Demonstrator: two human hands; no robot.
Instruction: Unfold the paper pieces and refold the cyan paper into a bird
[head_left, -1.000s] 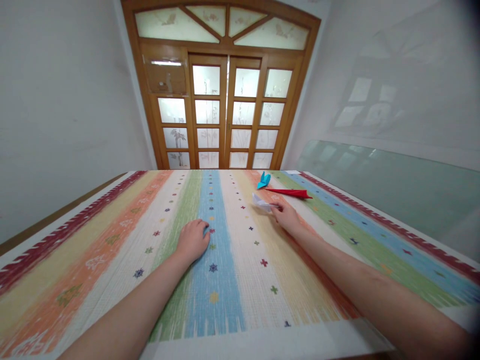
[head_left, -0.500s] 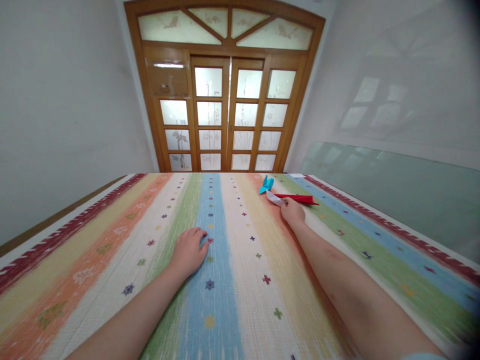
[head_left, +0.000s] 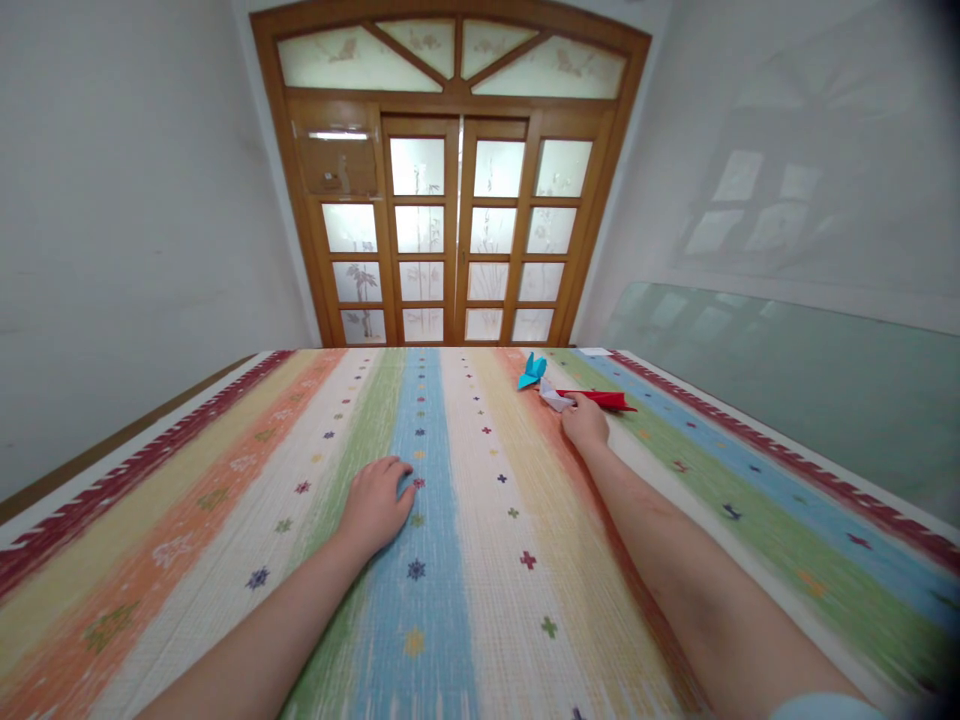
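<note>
The right hand point(head_left: 585, 422) is stretched far out across the striped tablecloth point(head_left: 225, 520), its fingertips pinched on the near end of a small white folded paper point(head_left: 553, 397). The paper lies just beyond the hand, towards the doors and slightly left, its long axis slanting from the fingers up and to the left. Touching or nearly touching it are two more folded pieces: a blue paper figure point(head_left: 532, 371) just past its far tip and a long red folded paper point(head_left: 600, 399) pointing off to the right, close beside the knuckles. The right hand is plainly the nearer one. The left hand point(head_left: 375, 505) rests flat and empty on the blue stripe, fingers loosely curled, well apart from all three papers.

A second ago the white paper sat nearer the person, clear of the red one; the right hand has since carried it forward to join the other two. The left hand has scarcely shifted.

Beyond the table stand the wooden glazed doors point(head_left: 450, 230).
</note>
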